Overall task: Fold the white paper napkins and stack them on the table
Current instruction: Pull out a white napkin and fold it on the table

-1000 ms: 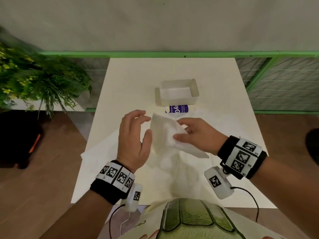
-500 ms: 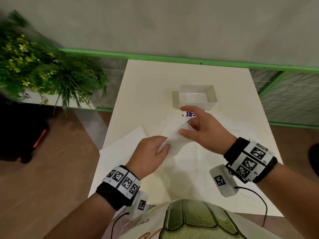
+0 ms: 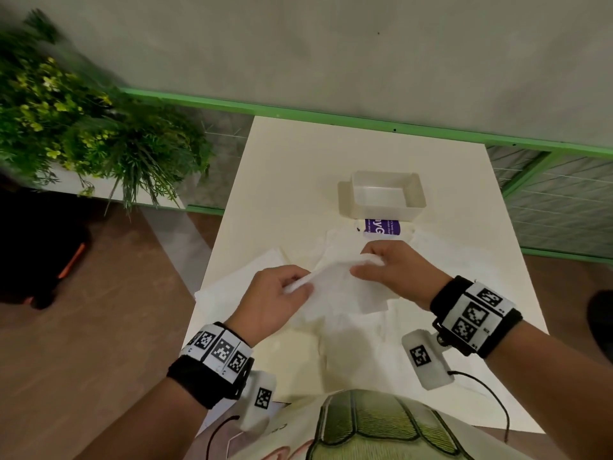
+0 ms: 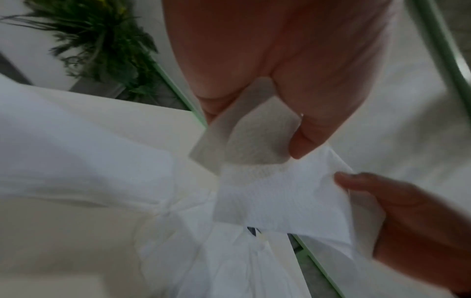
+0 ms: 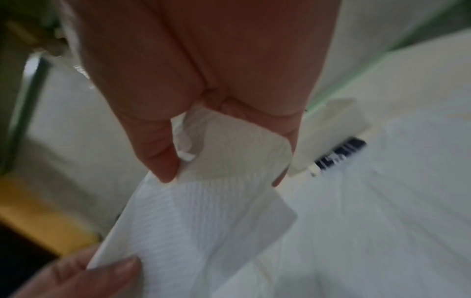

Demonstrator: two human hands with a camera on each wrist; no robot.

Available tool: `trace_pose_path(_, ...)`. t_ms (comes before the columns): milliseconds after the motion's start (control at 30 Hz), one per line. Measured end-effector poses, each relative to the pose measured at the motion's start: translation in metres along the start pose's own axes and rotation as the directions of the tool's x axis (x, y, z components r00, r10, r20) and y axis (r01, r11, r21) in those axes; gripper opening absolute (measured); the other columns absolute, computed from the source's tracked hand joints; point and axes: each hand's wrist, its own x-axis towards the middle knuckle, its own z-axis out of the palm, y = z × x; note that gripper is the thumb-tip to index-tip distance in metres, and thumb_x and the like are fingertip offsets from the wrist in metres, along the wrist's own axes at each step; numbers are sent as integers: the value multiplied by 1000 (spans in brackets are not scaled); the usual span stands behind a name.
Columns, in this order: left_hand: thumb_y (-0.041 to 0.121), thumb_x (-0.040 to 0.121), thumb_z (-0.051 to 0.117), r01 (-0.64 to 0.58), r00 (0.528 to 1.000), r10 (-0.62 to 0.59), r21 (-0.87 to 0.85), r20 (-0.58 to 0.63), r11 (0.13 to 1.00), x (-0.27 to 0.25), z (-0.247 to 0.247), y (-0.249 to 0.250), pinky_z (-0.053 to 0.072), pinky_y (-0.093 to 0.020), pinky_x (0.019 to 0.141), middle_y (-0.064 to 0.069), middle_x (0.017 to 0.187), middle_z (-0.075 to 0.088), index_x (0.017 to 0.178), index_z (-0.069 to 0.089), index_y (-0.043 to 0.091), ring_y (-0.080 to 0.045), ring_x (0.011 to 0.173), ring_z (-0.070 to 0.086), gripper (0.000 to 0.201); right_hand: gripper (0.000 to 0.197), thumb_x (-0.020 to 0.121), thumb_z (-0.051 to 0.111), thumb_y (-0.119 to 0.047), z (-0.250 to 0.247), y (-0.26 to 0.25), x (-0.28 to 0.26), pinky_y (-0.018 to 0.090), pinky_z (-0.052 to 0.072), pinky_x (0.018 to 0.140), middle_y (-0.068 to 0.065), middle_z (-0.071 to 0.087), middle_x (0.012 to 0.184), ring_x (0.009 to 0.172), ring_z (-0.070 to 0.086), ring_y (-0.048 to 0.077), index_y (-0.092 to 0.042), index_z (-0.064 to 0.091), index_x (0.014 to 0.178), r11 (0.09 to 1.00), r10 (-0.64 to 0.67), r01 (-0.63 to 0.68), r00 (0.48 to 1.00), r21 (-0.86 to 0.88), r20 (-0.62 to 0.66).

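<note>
Above the middle of the white bench (image 3: 288, 167), both hands hold one white paper napkin (image 3: 345, 293) in the air. The left hand (image 3: 272, 303) pinches the napkin's edge at about 9 o'clock, thumb (image 4: 313, 137) pressed against the curled fingers with paper between them. The right hand (image 3: 401, 273) pinches the opposite end at about 2 o'clock, its fingers (image 5: 158, 153) clenched round a gathered fold of the sheet. Between the two grips the top edge runs as a taut ridge, and the rest of the napkin hangs toward 6 o'clock, its loose corner near the person's body.

Under the hands, crumpled thin white plastic wrapping (image 3: 348, 353) spreads across the bench from the middle toward the near edge. At about 9 o'clock of the hands, a flat white sheet (image 3: 245, 277) lies on the bench, partly hidden by the left hand; whether it is a folded napkin I cannot tell. At 12 o'clock, just beyond the right hand, a purple printed label (image 3: 381, 226) shows on the wrapping, touching the near wall of an open white rectangular box (image 3: 384, 214) that sits on the bench.

Each wrist wears a black band with black-and-white square markers, and a small white camera unit with a cable hangs beneath. A leafy green plant (image 3: 86, 127) stands off the bench at about 10 o'clock, before a grey wall with a green rail. At 6 o'clock, the person's shirt with a green pattern (image 3: 371, 426) fills the bottom of the head view.
</note>
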Motion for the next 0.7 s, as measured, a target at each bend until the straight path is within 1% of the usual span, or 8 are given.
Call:
trace_pose_path(100,18,95,69,75,996,-77,-58,-37,996,1,-11,-9,44,-21,66,7,74,68,86,78,22,-5,68,58,13,19,86,76,-16,9,11,1,39,50,70,13,70,91,81,66,27,-5,65,96,910,177,-171,984,378,20)
trace_pose_path(200,20,95,69,120,989,-131,-149,-67,981,-3,-19,-18,48,-21,68,7,84,72,95,78,20,-7,73,63,9,33,87,73,-10,20,19,9,49,56,83,25,69,111,93,69,33,2,62,115,790,267,-250,962,560,52)
trace_pose_path(267,19,93,73,140,972,-171,-187,-159,972,-5,-23,-29,46,-16,65,4,83,69,103,76,24,-10,70,59,11,34,88,71,-7,27,22,16,54,53,92,28,66,119,98,69,37,5,61,118,768,279,-270,957,581,77)
trace_pose_path(333,20,91,74,165,938,-218,-203,-271,965,-7,-27,-38,43,-13,61,-2,77,62,101,74,24,-10,67,53,10,32,88,71,-5,35,22,25,56,50,96,28,66,122,101,69,38,3,63,118,750,287,-299,951,590,117)
trace_pose_path(433,19,92,73,172,901,-271,-293,-340,940,-10,-36,-51,46,-12,66,4,86,74,95,75,16,-4,74,63,5,36,88,71,-9,52,24,39,57,47,101,25,66,124,109,67,38,0,65,122,715,305,-359,932,601,193)
trace_pose_path(533,24,94,71,215,888,-337,-366,-312,905,-16,-46,-64,52,-25,69,-5,84,76,93,77,11,-13,77,68,14,47,90,71,-25,72,33,53,55,44,108,22,65,129,121,61,39,0,62,129,705,325,-454,890,545,321)
trace_pose_path(600,29,95,70,232,874,-362,-376,-325,897,-19,-54,-76,48,-34,68,-16,80,69,89,74,5,-21,72,60,25,48,89,73,-26,83,36,61,57,42,109,22,65,128,121,62,39,3,62,125,725,344,-480,873,494,345)
trace_pose_path(700,33,94,70,270,836,-399,-350,-377,897,-23,-63,-95,35,-30,63,-10,72,48,83,59,-12,-20,68,41,47,34,87,76,-17,99,35,72,54,46,104,25,65,124,109,68,36,1,65,114,779,367,-458,887,429,281)
